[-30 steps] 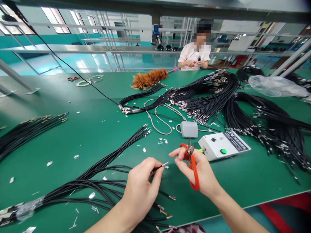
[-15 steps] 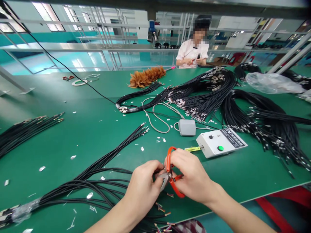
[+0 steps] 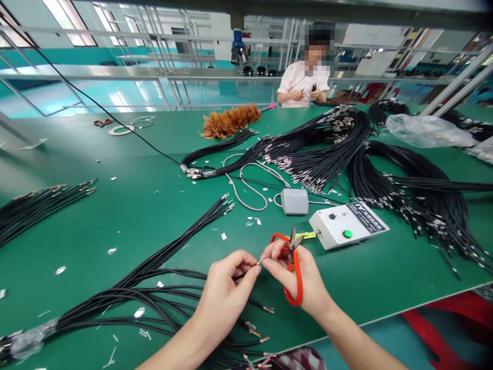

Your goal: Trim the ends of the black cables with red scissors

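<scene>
Two hands meeting, left hand (image 3: 227, 293) pinching thin black wire (image 3: 246, 272) with bare metal tip, right hand (image 3: 304, 277) gripping orange-handled scissors (image 3: 293, 267).

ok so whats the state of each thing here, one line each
left hand: pinched on a black cable near its end
right hand: holds the orange scissors, fingertips at the cable tip
orange scissors: blades up, slightly apart, off the cable
black cable: lifted off the table, bare tip showing
control box: flat on the table, green button on top
plastic bag: crumpled, lying at the far right
</scene>
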Action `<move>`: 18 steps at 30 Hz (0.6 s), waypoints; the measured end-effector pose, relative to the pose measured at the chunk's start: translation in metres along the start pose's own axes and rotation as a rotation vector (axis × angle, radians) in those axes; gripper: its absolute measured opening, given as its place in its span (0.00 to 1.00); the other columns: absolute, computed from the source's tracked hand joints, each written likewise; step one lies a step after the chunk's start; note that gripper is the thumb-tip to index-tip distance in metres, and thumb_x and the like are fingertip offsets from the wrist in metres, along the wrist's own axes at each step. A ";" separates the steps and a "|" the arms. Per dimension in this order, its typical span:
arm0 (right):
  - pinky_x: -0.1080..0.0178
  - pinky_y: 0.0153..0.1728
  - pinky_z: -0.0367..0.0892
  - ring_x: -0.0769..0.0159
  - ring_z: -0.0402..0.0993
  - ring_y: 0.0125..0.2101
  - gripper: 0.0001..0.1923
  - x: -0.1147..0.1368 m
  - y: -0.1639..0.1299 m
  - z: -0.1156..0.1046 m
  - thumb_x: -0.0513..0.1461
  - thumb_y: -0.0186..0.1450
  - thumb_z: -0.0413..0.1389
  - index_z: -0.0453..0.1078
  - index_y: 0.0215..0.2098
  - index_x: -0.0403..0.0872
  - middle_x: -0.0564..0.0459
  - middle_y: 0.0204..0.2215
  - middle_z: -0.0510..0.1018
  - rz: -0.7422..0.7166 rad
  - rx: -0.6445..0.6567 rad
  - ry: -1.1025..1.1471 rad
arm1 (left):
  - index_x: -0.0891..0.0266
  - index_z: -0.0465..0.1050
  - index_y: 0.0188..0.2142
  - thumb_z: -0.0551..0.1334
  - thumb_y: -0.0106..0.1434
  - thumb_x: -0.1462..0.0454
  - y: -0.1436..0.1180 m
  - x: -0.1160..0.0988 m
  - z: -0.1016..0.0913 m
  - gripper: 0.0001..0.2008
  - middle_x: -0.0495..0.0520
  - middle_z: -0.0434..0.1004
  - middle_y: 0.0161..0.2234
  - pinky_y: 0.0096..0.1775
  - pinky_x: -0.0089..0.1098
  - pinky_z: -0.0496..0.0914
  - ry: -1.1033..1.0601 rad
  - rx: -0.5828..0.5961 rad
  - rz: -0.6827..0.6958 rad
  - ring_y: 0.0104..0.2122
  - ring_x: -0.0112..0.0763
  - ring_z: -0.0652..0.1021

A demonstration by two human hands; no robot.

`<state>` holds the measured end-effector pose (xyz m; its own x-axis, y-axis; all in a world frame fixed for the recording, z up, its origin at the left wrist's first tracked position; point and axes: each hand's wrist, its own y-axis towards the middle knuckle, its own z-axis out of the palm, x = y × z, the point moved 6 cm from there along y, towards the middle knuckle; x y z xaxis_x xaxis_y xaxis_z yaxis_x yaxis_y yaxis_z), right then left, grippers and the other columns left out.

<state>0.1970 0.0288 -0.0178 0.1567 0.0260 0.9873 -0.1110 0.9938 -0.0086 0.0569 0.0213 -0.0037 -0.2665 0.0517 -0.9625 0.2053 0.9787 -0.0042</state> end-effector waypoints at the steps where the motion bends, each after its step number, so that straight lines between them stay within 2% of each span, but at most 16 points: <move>1: 0.63 0.32 0.66 0.67 0.69 0.28 0.16 -0.002 0.000 0.001 0.42 0.54 0.67 0.63 0.27 0.48 0.55 0.28 0.74 0.007 -0.016 0.036 | 0.63 0.72 0.30 0.59 0.63 0.65 -0.001 -0.001 0.000 0.05 0.48 0.74 0.25 0.29 0.25 0.69 0.018 -0.007 0.028 0.25 0.27 0.74; 3: 0.64 0.31 0.66 0.68 0.68 0.28 0.17 -0.004 0.000 0.003 0.42 0.52 0.68 0.63 0.26 0.48 0.55 0.27 0.74 0.017 -0.042 0.094 | 0.62 0.73 0.37 0.59 0.64 0.66 -0.003 -0.005 -0.002 0.04 0.50 0.76 0.32 0.33 0.26 0.71 0.074 -0.033 0.117 0.30 0.28 0.76; 6: 0.64 0.33 0.66 0.68 0.68 0.29 0.17 -0.008 0.000 0.004 0.42 0.52 0.69 0.64 0.27 0.48 0.56 0.27 0.73 0.043 -0.056 0.168 | 0.59 0.73 0.43 0.59 0.65 0.69 -0.007 -0.013 -0.002 0.09 0.52 0.77 0.38 0.37 0.27 0.71 0.134 -0.070 0.277 0.36 0.29 0.77; 10: 0.64 0.34 0.65 0.67 0.68 0.29 0.16 -0.012 -0.003 0.005 0.41 0.52 0.68 0.64 0.28 0.48 0.57 0.26 0.73 0.063 -0.053 0.223 | 0.61 0.76 0.36 0.60 0.64 0.71 -0.007 -0.021 -0.003 0.07 0.51 0.76 0.31 0.33 0.27 0.71 0.105 -0.150 0.389 0.31 0.28 0.76; 13: 0.64 0.33 0.64 0.67 0.67 0.28 0.15 -0.010 -0.006 0.004 0.42 0.55 0.66 0.63 0.28 0.48 0.57 0.26 0.73 0.030 -0.068 0.200 | 0.62 0.77 0.32 0.61 0.62 0.71 -0.006 -0.023 -0.004 0.07 0.50 0.75 0.27 0.29 0.26 0.70 0.076 -0.186 0.391 0.27 0.28 0.76; 18: 0.64 0.31 0.64 0.67 0.68 0.29 0.12 -0.002 -0.008 0.004 0.41 0.58 0.63 0.64 0.29 0.49 0.55 0.28 0.73 -0.058 -0.076 0.123 | 0.62 0.76 0.30 0.63 0.60 0.70 -0.005 -0.018 -0.007 0.05 0.49 0.75 0.25 0.28 0.25 0.70 0.048 -0.186 0.298 0.26 0.27 0.76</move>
<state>0.1934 0.0206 -0.0190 0.2802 -0.0237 0.9597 -0.0243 0.9992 0.0317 0.0543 0.0172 0.0153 -0.2654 0.3451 -0.9003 0.1066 0.9385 0.3284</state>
